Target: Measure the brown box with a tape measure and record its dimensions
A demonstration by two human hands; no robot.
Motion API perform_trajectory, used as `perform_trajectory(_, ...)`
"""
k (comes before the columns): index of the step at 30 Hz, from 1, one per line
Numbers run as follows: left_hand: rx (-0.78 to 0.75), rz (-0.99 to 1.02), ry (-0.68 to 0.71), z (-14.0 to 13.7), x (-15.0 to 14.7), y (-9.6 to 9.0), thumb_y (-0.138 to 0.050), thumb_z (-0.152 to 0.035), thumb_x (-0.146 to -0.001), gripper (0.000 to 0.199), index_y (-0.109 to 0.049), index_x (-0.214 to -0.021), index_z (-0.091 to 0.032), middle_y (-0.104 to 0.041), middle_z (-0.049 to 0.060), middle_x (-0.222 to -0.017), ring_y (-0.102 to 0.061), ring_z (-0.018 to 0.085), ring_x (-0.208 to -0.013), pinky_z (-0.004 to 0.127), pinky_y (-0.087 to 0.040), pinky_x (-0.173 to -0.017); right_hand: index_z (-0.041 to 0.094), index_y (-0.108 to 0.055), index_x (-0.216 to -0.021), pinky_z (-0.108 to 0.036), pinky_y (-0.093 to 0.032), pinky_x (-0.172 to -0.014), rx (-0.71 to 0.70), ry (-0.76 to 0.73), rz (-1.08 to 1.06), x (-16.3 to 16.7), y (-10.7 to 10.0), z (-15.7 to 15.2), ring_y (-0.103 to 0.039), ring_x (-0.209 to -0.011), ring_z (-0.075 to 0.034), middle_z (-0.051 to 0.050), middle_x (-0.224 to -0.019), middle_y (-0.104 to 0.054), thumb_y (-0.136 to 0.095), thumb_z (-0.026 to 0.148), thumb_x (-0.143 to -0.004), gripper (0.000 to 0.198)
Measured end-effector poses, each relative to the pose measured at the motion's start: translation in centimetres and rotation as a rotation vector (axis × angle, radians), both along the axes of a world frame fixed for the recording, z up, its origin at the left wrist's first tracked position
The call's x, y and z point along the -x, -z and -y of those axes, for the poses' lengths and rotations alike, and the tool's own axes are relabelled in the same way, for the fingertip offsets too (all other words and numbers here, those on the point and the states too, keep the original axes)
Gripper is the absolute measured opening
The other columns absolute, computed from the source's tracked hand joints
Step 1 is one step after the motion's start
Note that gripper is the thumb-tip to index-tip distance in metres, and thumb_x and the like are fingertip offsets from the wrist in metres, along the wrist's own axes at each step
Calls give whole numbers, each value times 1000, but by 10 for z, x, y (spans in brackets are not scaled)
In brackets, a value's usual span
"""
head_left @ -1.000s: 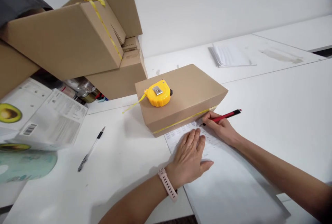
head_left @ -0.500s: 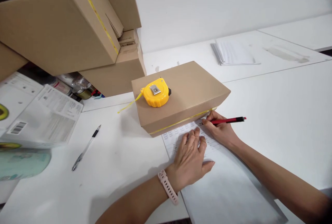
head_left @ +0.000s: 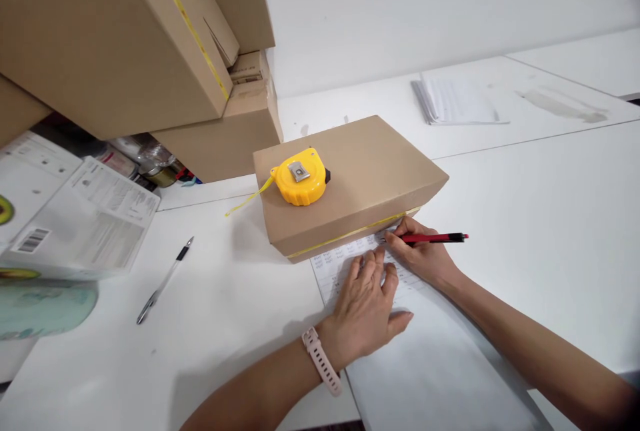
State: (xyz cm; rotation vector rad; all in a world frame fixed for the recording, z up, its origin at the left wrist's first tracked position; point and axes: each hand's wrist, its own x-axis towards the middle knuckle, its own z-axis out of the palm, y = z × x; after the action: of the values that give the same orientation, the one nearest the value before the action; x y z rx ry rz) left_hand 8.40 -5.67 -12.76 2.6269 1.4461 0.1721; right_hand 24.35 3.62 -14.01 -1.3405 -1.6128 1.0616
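A red pen with a black end (head_left: pixel 433 238) is pinched in my right hand (head_left: pixel 420 254), its tip against a sheet of paper with handwriting (head_left: pixel 345 254). Flat on the same paper, fingers spread, lies my left hand (head_left: pixel 367 311), a pale pink band on its wrist. Just beyond both hands sits a closed cardboard box (head_left: pixel 365 158) with yellow tape along its near side, covering the paper's far edge. On top of the box rests a yellow tape measure (head_left: pixel 301 178) with a yellow wrist strap.
A clear pen with a black grip (head_left: pixel 165 281) lies to the left on the white table (head_left: pixel 225 351). Stacked cardboard boxes (head_left: pixel 115 51) and a white printed package (head_left: pixel 90 224) fill the left side. Loose papers (head_left: pixel 457 101) lie near the back wall.
The red pen and my right hand have shifted slightly left along the paper. My left hand stays in place. The view has moved a little.
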Motion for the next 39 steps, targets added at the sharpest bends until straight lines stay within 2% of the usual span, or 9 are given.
perform_trajectory(29,-3,-11,11,0,0,1,-44,-60,-99,72,-43,-143,-3,-40,29,-157,-38,38,-146,50,-30,-119,24,-47,-64,-29,-32,-48,-15,-4,-16,0,-1,-2,-37,-52,-12,3,-56,-48,-72,49,-80,39)
perform_trajectory(39,-48,-19,10,1,1,4,-45,-61,-98,73,-44,-143,-4,-41,27,-157,-39,37,-146,49,-31,-118,24,-47,-64,-29,-32,-49,-24,27,-27,1,-5,-2,-37,-54,-13,2,-57,-47,-71,52,-81,41)
